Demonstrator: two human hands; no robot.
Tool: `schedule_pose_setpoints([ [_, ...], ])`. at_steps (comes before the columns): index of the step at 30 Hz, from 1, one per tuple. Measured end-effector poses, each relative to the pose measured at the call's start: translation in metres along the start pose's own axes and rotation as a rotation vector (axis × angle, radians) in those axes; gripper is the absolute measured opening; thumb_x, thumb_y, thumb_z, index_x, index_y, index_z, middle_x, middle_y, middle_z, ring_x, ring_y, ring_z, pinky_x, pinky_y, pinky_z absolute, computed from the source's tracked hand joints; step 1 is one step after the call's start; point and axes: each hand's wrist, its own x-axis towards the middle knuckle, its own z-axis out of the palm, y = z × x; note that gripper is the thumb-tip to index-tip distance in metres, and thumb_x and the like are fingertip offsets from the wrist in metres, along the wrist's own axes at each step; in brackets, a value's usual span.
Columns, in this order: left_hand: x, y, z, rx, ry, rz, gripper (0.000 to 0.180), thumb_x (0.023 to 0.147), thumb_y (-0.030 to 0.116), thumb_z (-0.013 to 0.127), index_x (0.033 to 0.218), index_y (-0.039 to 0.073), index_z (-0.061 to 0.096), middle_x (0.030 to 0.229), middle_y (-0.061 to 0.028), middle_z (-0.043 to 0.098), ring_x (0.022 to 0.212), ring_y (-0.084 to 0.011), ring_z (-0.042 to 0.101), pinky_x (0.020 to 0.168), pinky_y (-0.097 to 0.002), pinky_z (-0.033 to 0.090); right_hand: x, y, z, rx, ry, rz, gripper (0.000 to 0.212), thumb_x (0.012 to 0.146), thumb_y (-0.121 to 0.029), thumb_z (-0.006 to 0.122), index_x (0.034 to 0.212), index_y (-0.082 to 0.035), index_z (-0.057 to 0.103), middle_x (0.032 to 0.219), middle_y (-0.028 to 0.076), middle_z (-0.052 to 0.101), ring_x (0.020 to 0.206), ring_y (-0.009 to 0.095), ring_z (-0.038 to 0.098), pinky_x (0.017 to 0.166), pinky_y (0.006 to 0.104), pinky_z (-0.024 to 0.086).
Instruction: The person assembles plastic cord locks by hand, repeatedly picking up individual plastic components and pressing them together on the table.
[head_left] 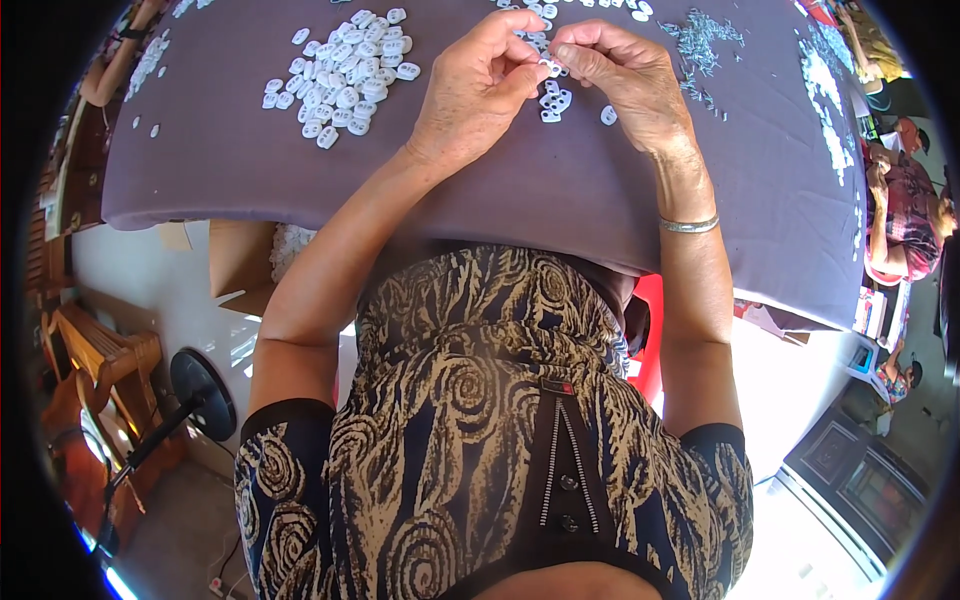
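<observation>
Over the far middle of the cloth-covered table, my left hand [478, 95] is closed, its thumb and finger pinching a small white plastic piece with holes [553, 68]. My right hand [632, 85] meets it there, thumb and forefinger pressed together right beside the piece. Whatever those right fingertips hold is too small to make out. Just below the fingertips lie several white pieces with dark holes [553, 104]. A single white piece [608, 115] rests under my right hand. To the left spreads a large heap of similar oval white pieces [345, 75].
Small grey metal bits, perhaps screws [703, 42], are piled beyond my right hand. A dark purple cloth [240, 165] covers the table. Other people sit along both sides, one person's arm [100, 75] at far left. An open cardboard box [238, 258] stands under the near edge.
</observation>
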Motion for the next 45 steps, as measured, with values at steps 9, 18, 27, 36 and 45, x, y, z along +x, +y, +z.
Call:
schedule_pose_setpoints([
  [9,0.0,-0.002,0.0,-0.004,0.0,0.015,0.037,0.087,-0.01,0.056,0.122,-0.001,0.047,0.083,-0.0014,0.056,0.072,-0.005,0.053,0.064,-0.0184,0.044,0.001,0.002,-0.001,-0.014,-0.013,0.018,0.02,0.09,-0.019,0.067,0.101,-0.003,0.069,0.086,0.0,0.066,0.078,0.007,0.054,0.073,0.0232,0.046],
  [18,0.0,-0.001,0.0,0.001,0.002,0.033,0.037,0.087,-0.01,0.057,0.122,-0.001,0.047,0.082,-0.0015,0.056,0.071,-0.005,0.053,0.063,-0.0183,0.044,0.001,0.002,0.001,-0.027,-0.012,0.022,0.02,0.091,-0.019,0.066,0.103,-0.002,0.069,0.089,0.001,0.068,0.083,0.008,0.059,0.076,0.0236,0.048],
  [27,-0.002,-0.001,0.003,0.05,0.034,0.049,0.038,0.087,-0.01,0.057,0.123,0.0,0.046,0.082,-0.001,0.056,0.07,-0.0048,0.052,0.063,-0.0182,0.043,-0.001,0.001,0.005,-0.121,-0.021,-0.076,0.019,0.093,-0.017,0.064,0.102,0.0,0.067,0.086,0.0,0.065,0.078,0.005,0.055,0.07,0.0209,0.046],
  [36,-0.003,0.005,0.009,-0.083,0.107,0.005,0.035,0.087,-0.01,0.056,0.117,0.001,0.044,0.081,-0.0018,0.057,0.065,-0.0047,0.051,0.056,-0.0184,0.044,-0.003,-0.012,0.016,-0.144,0.015,-0.203,0.005,0.092,-0.004,0.06,0.09,0.0,0.062,0.074,-0.004,0.058,0.072,0.004,0.049,0.063,0.0215,0.043],
  [45,0.003,0.008,0.016,-0.095,0.071,-0.045,0.034,0.087,-0.01,0.056,0.117,0.001,0.043,0.079,-0.0023,0.056,0.064,-0.005,0.052,0.055,-0.0187,0.045,0.012,0.059,-0.012,-0.063,-0.009,-0.21,0.009,0.092,-0.009,0.063,0.087,-0.002,0.064,0.072,-0.005,0.057,0.068,0.003,0.048,0.058,0.021,0.041],
])
